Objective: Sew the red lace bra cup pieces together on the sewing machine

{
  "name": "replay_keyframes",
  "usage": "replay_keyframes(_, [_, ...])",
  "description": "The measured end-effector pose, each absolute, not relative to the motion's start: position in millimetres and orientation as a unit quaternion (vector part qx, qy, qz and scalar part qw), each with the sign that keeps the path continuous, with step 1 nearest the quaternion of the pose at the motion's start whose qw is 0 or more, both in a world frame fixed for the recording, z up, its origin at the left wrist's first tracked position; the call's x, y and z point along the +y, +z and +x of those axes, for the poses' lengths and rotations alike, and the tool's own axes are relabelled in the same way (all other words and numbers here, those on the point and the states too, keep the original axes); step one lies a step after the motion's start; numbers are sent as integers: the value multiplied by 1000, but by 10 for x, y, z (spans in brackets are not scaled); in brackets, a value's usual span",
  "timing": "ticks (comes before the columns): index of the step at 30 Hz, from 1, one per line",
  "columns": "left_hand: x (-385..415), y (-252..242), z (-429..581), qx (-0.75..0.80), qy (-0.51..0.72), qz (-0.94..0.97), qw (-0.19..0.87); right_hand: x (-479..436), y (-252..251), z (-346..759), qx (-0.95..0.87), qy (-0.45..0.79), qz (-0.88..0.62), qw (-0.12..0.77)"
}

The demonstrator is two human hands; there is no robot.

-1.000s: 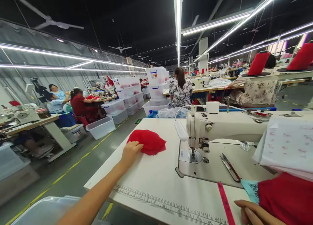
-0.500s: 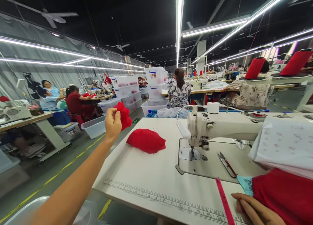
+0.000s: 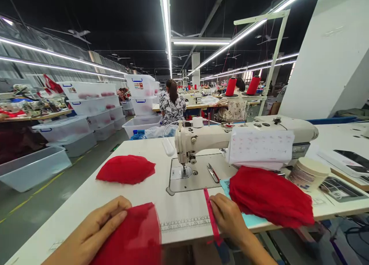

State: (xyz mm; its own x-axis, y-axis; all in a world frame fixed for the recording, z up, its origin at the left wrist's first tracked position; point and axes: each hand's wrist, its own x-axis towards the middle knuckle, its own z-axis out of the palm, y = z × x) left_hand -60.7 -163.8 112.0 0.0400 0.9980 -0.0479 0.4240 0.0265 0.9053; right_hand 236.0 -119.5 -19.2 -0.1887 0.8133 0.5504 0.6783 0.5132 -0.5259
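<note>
Red sheer fabric (image 3: 138, 238) hangs at the counter's (image 3: 188, 207) near edge, pinched between the left hand's (image 3: 93, 226) thumb and fingers. Right hand's (image 3: 229, 217) curled at the pink strip (image 3: 212, 220), can't tell if it's gripped. Looks like the picking-up-pieces step; next calls for a sure pinch there. Snips (image 3: 213, 173) and sewing machine (image 3: 207, 140) sit beyond, red pile (image 3: 268, 194) crowding that wrist.

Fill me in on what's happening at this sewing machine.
The person's left hand holds a thin red fabric piece at the near edge of the white table. The right hand is at a narrow pink strip. One red fabric pile lies left of the cream sewing machine, another red fabric heap at front right.
</note>
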Motion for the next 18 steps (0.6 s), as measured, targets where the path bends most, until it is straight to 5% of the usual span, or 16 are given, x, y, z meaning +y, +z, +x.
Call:
replay_keyframes(3, [-1502, 1042, -430, 543, 313, 656, 421, -1138, -34, 2194, -808, -77, -498, 306])
replay_keyframes(7, [-1371, 970, -250, 517, 339, 655, 435, -913, 106, 2137, -767, -113, -601, 195])
replay_keyframes(11, [-1371, 920, -185, 489, 382, 627, 471, -782, 68, 2161, -754, -76, -614, 222])
replay_keyframes(14, [-1442, 926, -156, 483, 401, 610, 485, -826, 45, 2124, -764, 72, -530, 360])
replay_keyframes(18, [-1567, 970, -106, 485, 415, 602, 480, -984, 127, 1962, -709, 444, -330, 439])
